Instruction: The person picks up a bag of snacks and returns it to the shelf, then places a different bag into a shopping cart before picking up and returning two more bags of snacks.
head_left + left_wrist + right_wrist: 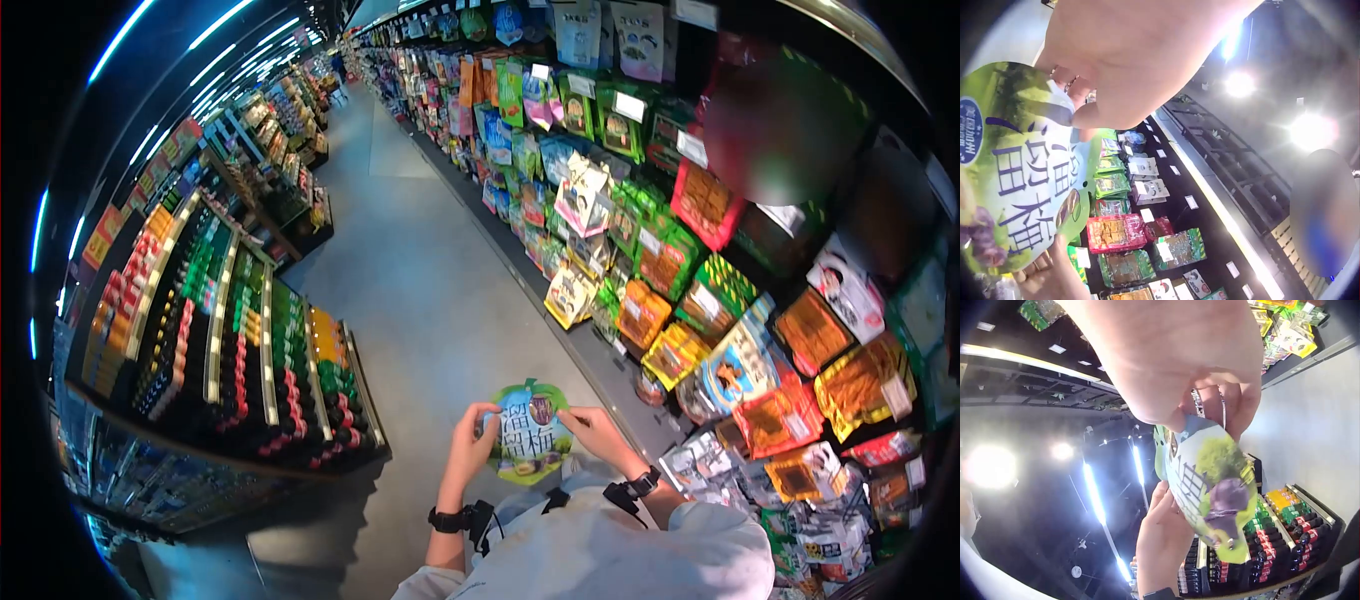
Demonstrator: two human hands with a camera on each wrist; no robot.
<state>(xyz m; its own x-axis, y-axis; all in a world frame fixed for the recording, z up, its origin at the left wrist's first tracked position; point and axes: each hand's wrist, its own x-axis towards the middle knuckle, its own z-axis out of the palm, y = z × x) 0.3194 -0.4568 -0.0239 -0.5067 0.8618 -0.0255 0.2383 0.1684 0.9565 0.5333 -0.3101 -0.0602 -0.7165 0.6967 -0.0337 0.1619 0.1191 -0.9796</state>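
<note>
In the head view, a green and pale blue snack bag (pixel 528 440) of plums, shaped like a round fruit with a leaf-like top, is held up before the person's body. The left hand (pixel 474 432) pinches its left edge and the right hand (pixel 598 436) pinches its right edge near the top. Large dark Chinese characters and printed plums cover its front. Seen from the left wrist, the bag (pixel 1019 169) lies between the left hand (pixel 1129 62) above and the right hand (pixel 1060 278) below. From the right wrist, the bag (pixel 1210 481) looks bulged.
On the right, a tall rack (pixel 560 345) carries hanging snack packets, such as a red one (pixel 708 205). Across the aisle floor (pixel 400 280), a stepped shelf (pixel 215 340) is full of drink bottles. Further shelves (pixel 280 150) line the aisle's far left.
</note>
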